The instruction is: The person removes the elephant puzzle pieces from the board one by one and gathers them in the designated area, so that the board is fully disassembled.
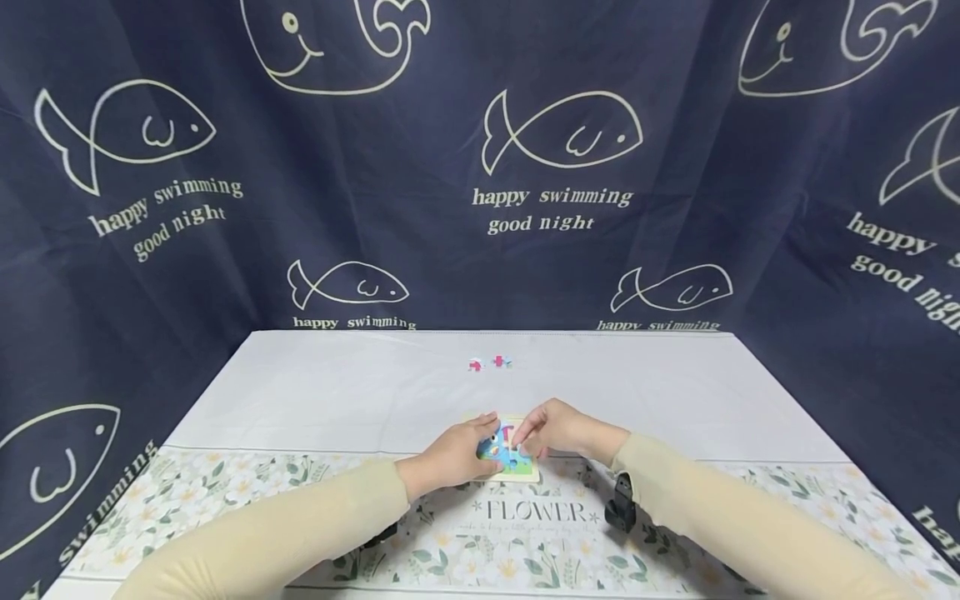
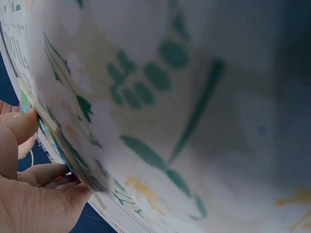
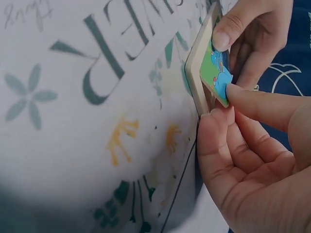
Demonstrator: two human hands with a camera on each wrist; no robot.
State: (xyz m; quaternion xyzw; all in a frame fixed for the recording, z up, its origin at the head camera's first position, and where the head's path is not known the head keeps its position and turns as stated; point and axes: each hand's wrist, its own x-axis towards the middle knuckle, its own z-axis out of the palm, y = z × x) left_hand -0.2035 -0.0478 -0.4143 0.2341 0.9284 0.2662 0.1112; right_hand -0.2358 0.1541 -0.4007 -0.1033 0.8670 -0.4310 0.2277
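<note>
A small jigsaw puzzle board (image 1: 525, 477) with a pale wooden rim lies on the table, showing a blue cartoon animal on green. My left hand (image 1: 453, 454) grips its left side, and the thumb rests on the picture. At the right side, my right hand (image 1: 562, 429) pinches a green and blue puzzle piece (image 3: 221, 87) between thumb and fingers. In the right wrist view that piece sits tilted, its near corner raised off the board's rim (image 3: 193, 73). Fingers hide part of the picture in the head view.
Two loose puzzle pieces, one pink and white (image 1: 476, 364) and one pink and blue (image 1: 501, 361), lie farther back on the white tabletop (image 1: 360, 383). A flowered cloth band (image 1: 517, 550) covers the near side. Dark blue curtains (image 1: 450, 233) hang behind and at both sides.
</note>
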